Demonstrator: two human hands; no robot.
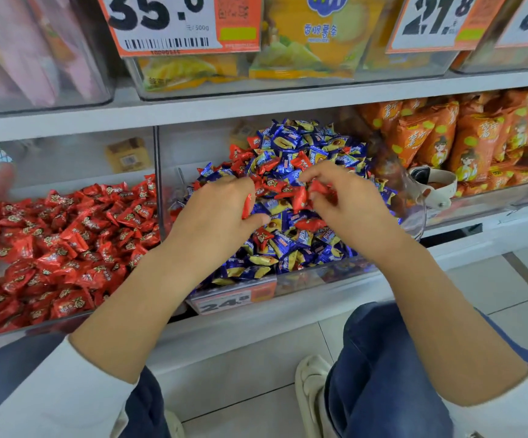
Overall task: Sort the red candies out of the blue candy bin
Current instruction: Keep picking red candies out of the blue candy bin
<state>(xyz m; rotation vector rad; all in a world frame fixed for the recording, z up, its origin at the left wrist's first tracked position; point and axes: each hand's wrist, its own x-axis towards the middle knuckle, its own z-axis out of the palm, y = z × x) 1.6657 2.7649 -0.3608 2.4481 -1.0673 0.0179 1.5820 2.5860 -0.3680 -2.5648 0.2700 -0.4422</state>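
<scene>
Both hands sit over the blue bin (300, 281), a clear tub heaped with blue candies (288, 248) and a scatter of red ones mixed in. The left hand (215, 213) has its fingers curled down into the pile, and a red candy (246, 206) stands on edge against the finger side of that hand, just above the thumb – it is gripped between thumb and fingers. The right hand (348, 203) has its fingers bent inward and pinches red wrappers (318, 187) at the fingertips; how many it holds I cannot tell. Another loose red piece (299, 199) lies in the gap between the two hands, just left of the right fingertips. More red ones (264, 237) lie below the left thumb and beyond both sets of fingertips, toward the back of the heap.

Left of the left hand, past a clear divider, is the red bin (35, 325), filled with red candies (54, 248) only – well apart from the fingers. Right of the right hand, orange packs (465, 143) fill the next tub, with a pale strap (439, 181) lying on its front edge. A price tag (224, 303) reading 24.8 hangs on the blue bin's front, below the left forearm
</scene>
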